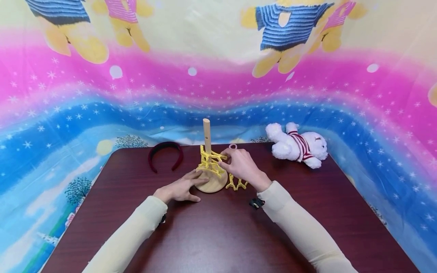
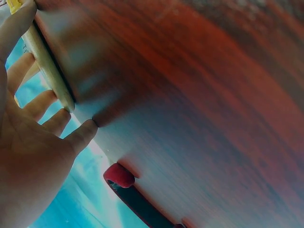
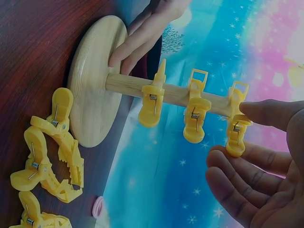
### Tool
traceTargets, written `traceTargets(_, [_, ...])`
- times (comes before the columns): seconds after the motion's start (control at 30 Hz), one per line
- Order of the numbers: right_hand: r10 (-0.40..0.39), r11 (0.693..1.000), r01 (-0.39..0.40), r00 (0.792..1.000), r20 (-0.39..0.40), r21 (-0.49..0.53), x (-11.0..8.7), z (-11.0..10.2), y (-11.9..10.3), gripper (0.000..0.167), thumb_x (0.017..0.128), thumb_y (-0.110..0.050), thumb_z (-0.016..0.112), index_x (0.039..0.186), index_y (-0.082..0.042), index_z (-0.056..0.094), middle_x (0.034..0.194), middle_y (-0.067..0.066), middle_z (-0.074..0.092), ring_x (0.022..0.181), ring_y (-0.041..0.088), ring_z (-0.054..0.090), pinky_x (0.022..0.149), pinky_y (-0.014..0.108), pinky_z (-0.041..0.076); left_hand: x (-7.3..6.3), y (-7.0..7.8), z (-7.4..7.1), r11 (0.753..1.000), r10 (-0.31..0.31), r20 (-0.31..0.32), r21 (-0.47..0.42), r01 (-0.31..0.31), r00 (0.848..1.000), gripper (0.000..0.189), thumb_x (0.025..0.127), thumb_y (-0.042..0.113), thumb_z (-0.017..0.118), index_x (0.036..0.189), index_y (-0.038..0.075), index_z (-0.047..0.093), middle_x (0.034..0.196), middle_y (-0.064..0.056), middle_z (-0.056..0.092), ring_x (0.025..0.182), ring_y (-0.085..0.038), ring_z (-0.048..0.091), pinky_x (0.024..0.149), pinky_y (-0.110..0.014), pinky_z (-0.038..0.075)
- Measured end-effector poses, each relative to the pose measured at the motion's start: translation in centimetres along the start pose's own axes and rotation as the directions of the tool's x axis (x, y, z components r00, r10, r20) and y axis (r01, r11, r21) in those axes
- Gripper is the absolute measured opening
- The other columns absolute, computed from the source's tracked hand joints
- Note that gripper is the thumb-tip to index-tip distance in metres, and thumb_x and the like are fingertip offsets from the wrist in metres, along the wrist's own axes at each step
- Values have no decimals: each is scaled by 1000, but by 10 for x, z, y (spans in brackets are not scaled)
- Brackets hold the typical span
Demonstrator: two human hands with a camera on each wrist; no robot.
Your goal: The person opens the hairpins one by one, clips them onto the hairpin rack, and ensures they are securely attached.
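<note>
A round wooden base (image 1: 212, 186) with an upright post (image 1: 206, 132) stands on the table. In the right wrist view, three yellow spring clamps are fixed along the post: a lowest clamp (image 3: 152, 107), a middle clamp (image 3: 194, 118) and a top clamp (image 3: 236, 135). My right hand (image 1: 241, 163) pinches the top clamp's handles between thumb (image 3: 266, 114) and fingers. With fingers spread, my left hand (image 1: 184, 186) rests on the left side of the base. Several loose yellow spring clamps (image 3: 35, 164) lie on the table right of the base.
A dark red headband (image 1: 165, 144) lies at the back left. At the back right a white plush bear (image 1: 297, 146) in a striped top lies on its side. A small pink ring (image 1: 233, 146) is behind my right hand. Patterned cloth (image 1: 164, 113) hangs behind the table (image 1: 211, 235).
</note>
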State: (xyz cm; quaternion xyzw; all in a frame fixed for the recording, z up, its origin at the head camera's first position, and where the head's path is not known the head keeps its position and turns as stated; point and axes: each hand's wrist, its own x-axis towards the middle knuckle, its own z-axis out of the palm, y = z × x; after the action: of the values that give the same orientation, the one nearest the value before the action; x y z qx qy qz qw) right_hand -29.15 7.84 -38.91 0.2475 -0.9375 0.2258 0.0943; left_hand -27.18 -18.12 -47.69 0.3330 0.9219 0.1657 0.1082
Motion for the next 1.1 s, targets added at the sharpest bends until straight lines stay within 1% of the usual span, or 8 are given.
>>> traceTargets(0.23, [6, 1000, -6, 1000, 3, 6, -1, -1, 0, 34, 87, -35, 76, 113, -12, 73, 90, 1, 74, 73, 11, 65, 68, 32, 54, -1, 0, 1, 1000, -6, 3, -2, 6, 1000, 77, 85, 37, 79, 152, 21, 45, 166, -18, 21, 154, -41, 13, 120, -57, 27])
traceTargets(0.4, [-5, 1000, 5, 1000, -7, -1, -1, -1, 0, 32, 87, -34, 77, 110, -12, 74, 90, 2, 75, 75, 12, 67, 70, 34, 54, 0, 0, 1, 1000, -13, 3, 11, 13, 1000, 78, 84, 37, 79, 152, 23, 44, 166, -17, 21, 155, -37, 12, 120, -54, 28])
traceTargets(0.57, [-9, 1000, 9, 999, -32, -4, 0, -3, 1, 29, 88, -31, 75, 109, -12, 75, 92, 3, 74, 73, 12, 66, 69, 33, 54, 0, -1, 2, 1000, -18, 5, 10, 18, 1000, 78, 85, 37, 79, 152, 24, 44, 166, -16, 20, 155, -36, 12, 120, -55, 28])
traceTargets(0.7, [-9, 1000, 9, 999, -49, -4, 1, -5, 2, 29, 90, -31, 73, 112, -12, 75, 100, 4, 74, 73, 12, 66, 70, 33, 54, 1, -1, 2, 1000, -19, 4, 7, 19, 1000, 77, 85, 37, 79, 152, 24, 44, 166, -16, 20, 156, -36, 12, 120, -55, 28])
traceTargets(0.83, [4, 1000, -4, 999, -46, -3, 1, -5, 4, 33, 91, -31, 71, 117, -10, 73, 106, 4, 73, 75, 13, 67, 71, 34, 55, 1, -2, 3, 1000, -16, 4, 14, 16, 1000, 78, 85, 37, 79, 153, 25, 43, 166, -16, 20, 156, -36, 12, 120, -55, 28])
traceTargets(1.0, [19, 1000, -19, 999, -35, 2, 2, -5, 6, 38, 92, -33, 71, 121, -9, 71, 106, 6, 74, 80, 16, 68, 73, 35, 55, 1, -2, 3, 1000, -27, 7, 7, 27, 1000, 78, 85, 38, 79, 153, 26, 43, 167, -15, 20, 156, -37, 11, 120, -55, 28])
traceTargets(1.1, [17, 1000, -17, 999, -28, 15, 3, -5, 7, 37, 91, -33, 71, 120, -9, 71, 105, 7, 74, 84, 20, 71, 76, 36, 55, 0, -1, 2, 1000, -31, 10, 4, 31, 999, 78, 85, 38, 79, 153, 27, 43, 167, -14, 19, 156, -36, 11, 120, -55, 28])
